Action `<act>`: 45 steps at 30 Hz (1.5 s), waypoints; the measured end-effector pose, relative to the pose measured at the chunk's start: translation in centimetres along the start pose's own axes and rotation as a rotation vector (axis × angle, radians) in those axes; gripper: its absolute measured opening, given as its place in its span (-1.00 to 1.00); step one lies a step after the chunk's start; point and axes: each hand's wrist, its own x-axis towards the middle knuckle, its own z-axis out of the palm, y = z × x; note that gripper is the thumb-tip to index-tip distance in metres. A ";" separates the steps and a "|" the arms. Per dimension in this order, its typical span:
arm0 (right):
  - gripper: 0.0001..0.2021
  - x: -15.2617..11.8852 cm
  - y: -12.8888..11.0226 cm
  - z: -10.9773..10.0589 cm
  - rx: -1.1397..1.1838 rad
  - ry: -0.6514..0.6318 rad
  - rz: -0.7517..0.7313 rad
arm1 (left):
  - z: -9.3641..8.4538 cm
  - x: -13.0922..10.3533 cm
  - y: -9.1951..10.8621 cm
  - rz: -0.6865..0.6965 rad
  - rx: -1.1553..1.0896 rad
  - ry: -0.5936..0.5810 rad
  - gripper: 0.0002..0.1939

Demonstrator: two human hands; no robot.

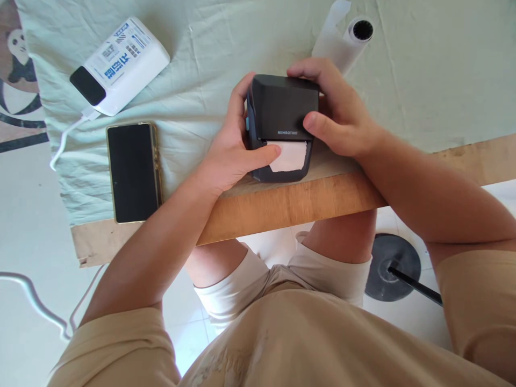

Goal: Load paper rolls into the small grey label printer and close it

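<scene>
Between my two hands, at the front edge of the table, is a black label printer (pixel 278 107) marked NIIMBOT. A piece of white paper (pixel 292 156) with a ragged end sticks out of its front slot. My left hand (pixel 237 142) grips the printer's left side, its thumb lying over the paper and its fingers behind the far left corner. On the other side, my right hand (pixel 336 110) is wrapped around the printer's right side, thumb on the top cover and index finger at the back edge. The tips of several fingers are hidden.
Beyond my right hand lies a roll of whitish film (pixel 342 45) with a dark core. A black phone (pixel 133 172) rests at the left, below a white power bank (pixel 123 64) with a cable (pixel 62 142). Green cloth (pixel 209 32) covers the table, whose wooden edge (pixel 282 204) is bare.
</scene>
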 end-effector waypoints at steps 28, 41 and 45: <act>-0.33 -0.1 -0.1 0.4 -0.044 0.025 -0.034 | 1.3 0.8 -0.9 -0.015 0.021 0.023 -0.10; -0.46 0.1 -0.1 0.7 0.194 0.061 0.005 | 2.7 -0.2 2.6 -0.133 -0.299 0.066 -0.79; -0.50 0.0 -0.1 0.6 0.168 0.082 -0.021 | 2.7 -0.1 2.9 -0.251 -0.271 0.087 -0.75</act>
